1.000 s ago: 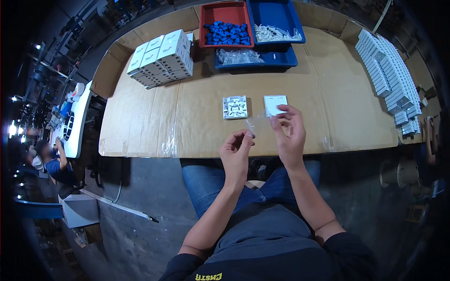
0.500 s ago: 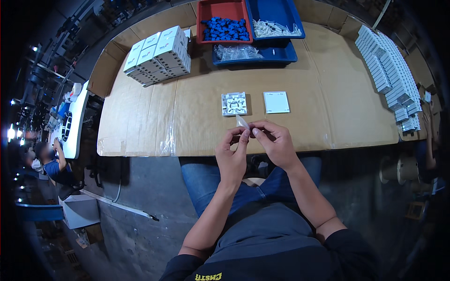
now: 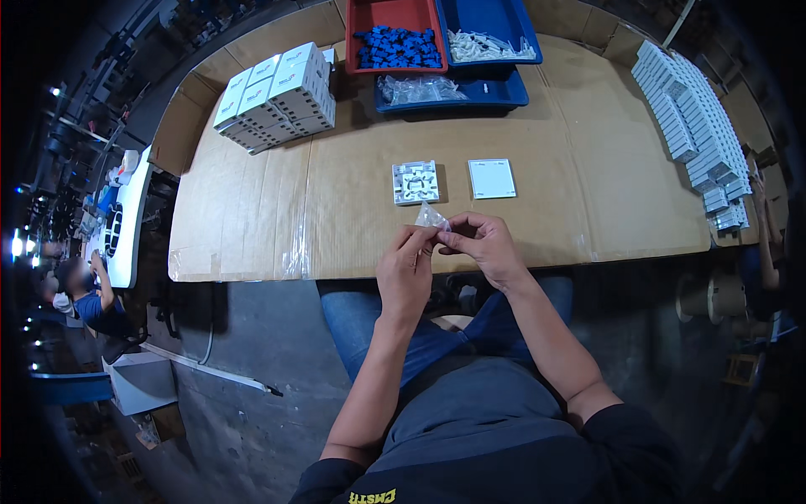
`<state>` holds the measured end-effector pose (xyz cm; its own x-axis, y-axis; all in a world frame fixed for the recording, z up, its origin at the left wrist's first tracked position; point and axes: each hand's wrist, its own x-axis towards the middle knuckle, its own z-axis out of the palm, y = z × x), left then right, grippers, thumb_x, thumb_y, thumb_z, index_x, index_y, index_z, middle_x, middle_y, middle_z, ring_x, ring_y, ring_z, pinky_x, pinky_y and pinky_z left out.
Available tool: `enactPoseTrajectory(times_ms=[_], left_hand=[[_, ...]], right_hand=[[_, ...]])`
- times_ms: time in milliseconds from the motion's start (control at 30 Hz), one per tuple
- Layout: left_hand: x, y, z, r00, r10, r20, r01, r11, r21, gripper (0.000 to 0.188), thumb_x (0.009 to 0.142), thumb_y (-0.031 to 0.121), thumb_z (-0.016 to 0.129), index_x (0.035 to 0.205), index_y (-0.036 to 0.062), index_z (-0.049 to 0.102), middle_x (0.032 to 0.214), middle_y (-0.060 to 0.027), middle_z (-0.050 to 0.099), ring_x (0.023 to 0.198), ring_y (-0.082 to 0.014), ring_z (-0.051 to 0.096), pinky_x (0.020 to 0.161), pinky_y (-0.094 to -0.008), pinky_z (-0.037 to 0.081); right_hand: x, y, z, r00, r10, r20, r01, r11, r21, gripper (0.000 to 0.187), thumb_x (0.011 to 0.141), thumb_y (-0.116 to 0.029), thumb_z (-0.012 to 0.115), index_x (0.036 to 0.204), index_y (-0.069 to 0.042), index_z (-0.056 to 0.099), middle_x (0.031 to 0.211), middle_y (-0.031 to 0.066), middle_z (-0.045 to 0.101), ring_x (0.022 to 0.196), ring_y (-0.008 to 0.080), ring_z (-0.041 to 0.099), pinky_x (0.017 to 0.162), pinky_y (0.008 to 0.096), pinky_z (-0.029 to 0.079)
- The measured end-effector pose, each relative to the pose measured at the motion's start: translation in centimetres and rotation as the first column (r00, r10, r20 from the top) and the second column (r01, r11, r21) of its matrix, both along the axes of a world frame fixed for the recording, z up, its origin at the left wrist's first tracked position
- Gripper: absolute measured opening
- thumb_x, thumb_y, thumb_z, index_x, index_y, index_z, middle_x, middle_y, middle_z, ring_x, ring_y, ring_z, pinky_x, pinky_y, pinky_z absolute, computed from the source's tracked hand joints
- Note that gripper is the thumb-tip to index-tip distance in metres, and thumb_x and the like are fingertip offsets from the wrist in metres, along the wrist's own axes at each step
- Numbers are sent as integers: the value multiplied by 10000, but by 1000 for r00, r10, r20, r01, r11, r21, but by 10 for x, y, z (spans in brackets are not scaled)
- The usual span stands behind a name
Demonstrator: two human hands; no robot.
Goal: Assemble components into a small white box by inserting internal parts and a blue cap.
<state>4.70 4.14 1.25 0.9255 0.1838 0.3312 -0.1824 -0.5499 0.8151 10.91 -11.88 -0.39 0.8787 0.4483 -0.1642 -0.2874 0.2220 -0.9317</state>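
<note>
A small clear plastic bag (image 3: 430,216) is pinched between my two hands above the near edge of the table. My left hand (image 3: 405,267) grips its left side, fingers closed. With thumb and forefinger my right hand (image 3: 484,249) holds its right side. What the bag contains is too small to make out. Just beyond it lies a square white plastic housing (image 3: 415,183) with its open, ribbed inside facing up. To the right of that, a flat white square plate (image 3: 492,179) lies on the cardboard.
A cardboard-covered table (image 3: 353,239) spreads before me. White boxes (image 3: 277,94) are stacked at left. A red bin (image 3: 353,59) holds blue parts; one blue bin (image 3: 527,52) holds white pieces, another (image 3: 504,99) clear bags. White parts (image 3: 693,126) line the right. A person (image 3: 99,302) sits far left.
My fingers have shifted on the bag, and more of it now spreads above them. My left hand has turned, its fingers closing over the bag. The housing and plate stay put.
</note>
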Motion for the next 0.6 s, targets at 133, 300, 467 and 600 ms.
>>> enactPoseTrajectory(times_ms=[133, 300, 467, 600], left_hand=[[2, -5, 3, 998, 63, -7, -63, 998, -16, 104, 927, -54, 679, 1021, -19, 708, 925, -125, 685, 830, -242, 701, 744, -331, 551], [-1, -18, -7, 973, 185, 142, -185, 983, -13, 34, 930, -18, 702, 963, -17, 697, 890, -106, 678, 797, -201, 687, 729, -311, 542], [1, -26, -21, 989, 144, 24, -122, 907, -404, 104, 970, 42, 697, 1049, -17, 665, 876, -63, 676, 811, -157, 686, 746, -307, 540], [3, -11, -19, 981, -69, -184, -123, 509, -852, 200, 1026, 178, 693, 1105, -6, 683, 973, -31, 681, 815, -91, 611, 776, -258, 511]], right_hand=[[-2, 3, 3, 998, -49, -50, 50, 999, 12, 159, 987, -29, 701, 1125, 37, 744, 1029, 81, 749, 946, 142, 717, 867, 292, 611], [-11, 13, 7, 961, -235, 143, 252, 962, -109, 152, 969, -17, 696, 1091, 57, 749, 1009, 98, 758, 884, 156, 736, 736, 290, 636], [-19, 24, 17, 672, -254, 696, 495, 853, -167, 161, 885, 60, 729, 1046, 40, 733, 1006, 117, 735, 848, 194, 745, 700, 307, 632], [-12, 10, 20, 600, -113, 792, 440, 873, -209, 196, 847, 98, 733, 1028, 24, 724, 1083, 128, 709, 933, 227, 733, 788, 329, 631]])
